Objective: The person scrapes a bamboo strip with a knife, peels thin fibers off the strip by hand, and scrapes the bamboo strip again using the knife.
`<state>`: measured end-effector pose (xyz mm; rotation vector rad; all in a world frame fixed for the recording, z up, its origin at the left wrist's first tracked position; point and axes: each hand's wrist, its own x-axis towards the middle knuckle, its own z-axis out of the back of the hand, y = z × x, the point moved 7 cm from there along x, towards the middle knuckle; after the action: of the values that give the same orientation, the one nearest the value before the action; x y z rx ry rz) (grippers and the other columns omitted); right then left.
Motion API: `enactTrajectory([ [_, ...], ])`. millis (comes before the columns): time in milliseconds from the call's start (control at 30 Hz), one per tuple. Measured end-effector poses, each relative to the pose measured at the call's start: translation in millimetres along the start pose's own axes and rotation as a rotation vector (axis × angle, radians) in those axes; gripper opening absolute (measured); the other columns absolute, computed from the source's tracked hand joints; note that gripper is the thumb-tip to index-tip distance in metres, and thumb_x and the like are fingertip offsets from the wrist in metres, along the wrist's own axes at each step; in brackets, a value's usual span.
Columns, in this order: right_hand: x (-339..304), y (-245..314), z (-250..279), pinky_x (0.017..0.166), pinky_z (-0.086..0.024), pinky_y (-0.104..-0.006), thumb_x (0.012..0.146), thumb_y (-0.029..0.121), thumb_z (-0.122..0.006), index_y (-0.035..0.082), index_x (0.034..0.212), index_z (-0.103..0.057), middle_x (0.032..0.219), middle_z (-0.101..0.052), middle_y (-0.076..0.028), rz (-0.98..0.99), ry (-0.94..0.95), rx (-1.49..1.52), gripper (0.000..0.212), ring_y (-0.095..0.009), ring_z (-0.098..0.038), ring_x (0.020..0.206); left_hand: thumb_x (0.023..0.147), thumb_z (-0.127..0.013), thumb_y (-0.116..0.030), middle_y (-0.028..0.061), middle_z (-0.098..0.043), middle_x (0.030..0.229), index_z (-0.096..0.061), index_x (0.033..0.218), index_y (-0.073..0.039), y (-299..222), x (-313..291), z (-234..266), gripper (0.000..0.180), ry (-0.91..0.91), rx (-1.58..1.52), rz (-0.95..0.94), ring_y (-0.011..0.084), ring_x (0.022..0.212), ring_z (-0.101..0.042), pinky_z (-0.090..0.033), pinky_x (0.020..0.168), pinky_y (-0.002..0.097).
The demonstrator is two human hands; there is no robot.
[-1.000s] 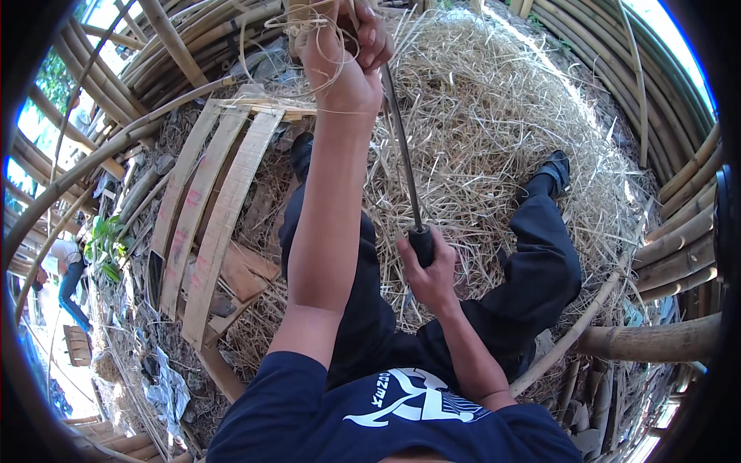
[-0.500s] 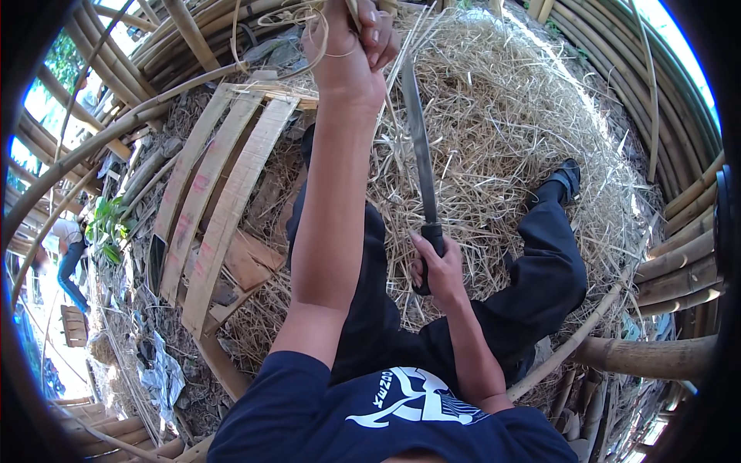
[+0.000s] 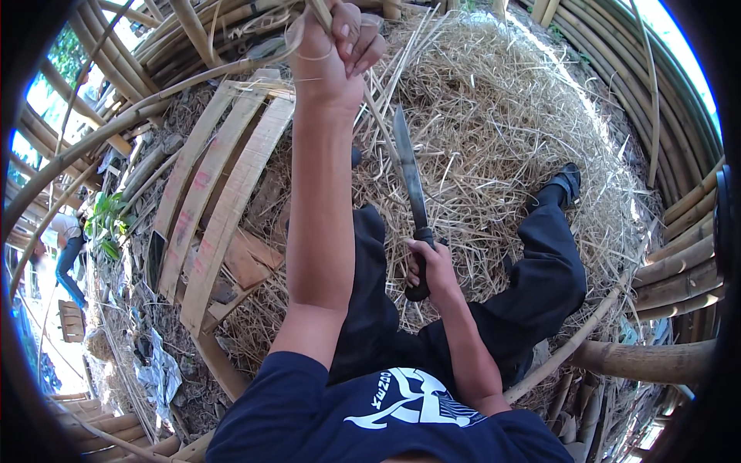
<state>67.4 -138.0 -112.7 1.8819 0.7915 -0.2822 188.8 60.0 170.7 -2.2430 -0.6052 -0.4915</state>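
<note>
My left arm reaches far forward, and my left hand [image 3: 337,50] is closed around a thin bamboo strip [image 3: 319,11] near the top edge. Thin pale curls hang around this fist. A length of strip runs from below the fist toward the knife blade. Lower down, my right hand [image 3: 434,270] grips the black handle of a long knife [image 3: 411,174], whose blade points up and away from me. Whether the blade touches the strip I cannot tell. Straw-like bamboo shavings [image 3: 478,116] cover the ground between my legs and beyond.
A slatted wooden piece [image 3: 224,193] leans at the left. Bamboo poles [image 3: 648,100] curve along the right, and a thick pole [image 3: 648,361] lies beside my right hip. Far left, another person [image 3: 69,262] in blue trousers is partly visible. A crumpled silvery sheet [image 3: 160,378] lies lower left.
My left hand has shifted left with the strip. The knife in my right hand has drawn back toward me, its tip now lower in the view.
</note>
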Motion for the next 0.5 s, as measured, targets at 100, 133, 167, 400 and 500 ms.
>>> enactTrajectory([
  [100,-16.7,27.3,-15.6,0.037,-0.037,-0.0263,0.088,0.018,-0.063,0.004,0.073,-0.05,0.05,-0.047,0.0,0.214,-0.1,-0.225,0.024,-0.01,-0.046,0.038,0.096,-0.051,-0.034,-0.0041,-0.023,0.038,-0.029,0.046,-0.018,-0.6,-4.1,-11.6,0.057,0.031,0.074,0.036,0.0085,0.028,-0.018,-0.018,0.03,0.0237],
  [133,-21.8,30.8,-21.8,0.037,-0.037,-0.0263,0.088,0.018,-0.063,0.004,0.073,-0.05,0.05,-0.047,0.0,0.206,-0.097,-0.226,0.024,-0.01,-0.046,0.038,0.096,-0.051,-0.034,-0.0041,-0.023,0.038,-0.029,0.046,-0.018,-1.0,-3.4,-11.5,0.057,0.023,0.078,0.037,0.0085,0.028,-0.018,-0.018,0.03,0.0237],
  [167,-28.6,45.8,-29.0,0.039,-0.037,-0.0266,0.088,0.018,-0.063,0.004,0.072,-0.05,0.051,-0.049,0.0,0.358,-0.117,-0.321,0.025,-0.01,-0.048,0.04,0.096,-0.051,-0.033,-0.0038,-0.023,0.038,-0.029,0.046,-0.018,-0.9,-2.7,-13.4,0.057,0.039,0.038,0.061,0.0087,0.028,-0.018,-0.018,0.029,0.0239],
  [400,5.5,5.6,15.0,0.049,-0.04,-0.0357,0.086,0.019,-0.061,-0.002,0.079,-0.054,0.055,-0.053,-0.011,0.54,-0.36,-0.864,0.023,-0.02,-0.05,0.046,0.096,-0.051,-0.034,-0.004,-0.024,0.038,-0.032,0.046,-0.016,9.5,-5.5,-22.1,0.056,-0.014,0.15,0.086,0.0085,0.028,-0.018,-0.018,0.029,0.0231],
  [500,14.2,-12.4,18.4,0.042,-0.04,-0.0291,0.087,0.02,-0.059,0.001,0.074,-0.053,0.053,-0.051,-0.005,0.143,-0.171,-0.36,0.023,-0.016,-0.05,0.042,0.095,-0.053,-0.034,-0.0047,-0.022,0.039,-0.033,0.047,-0.017,5.6,-0.7,-4.0,0.055,0.074,-0.098,0.066,0.0076,0.029,-0.018,-0.019,0.03,0.0225],
])
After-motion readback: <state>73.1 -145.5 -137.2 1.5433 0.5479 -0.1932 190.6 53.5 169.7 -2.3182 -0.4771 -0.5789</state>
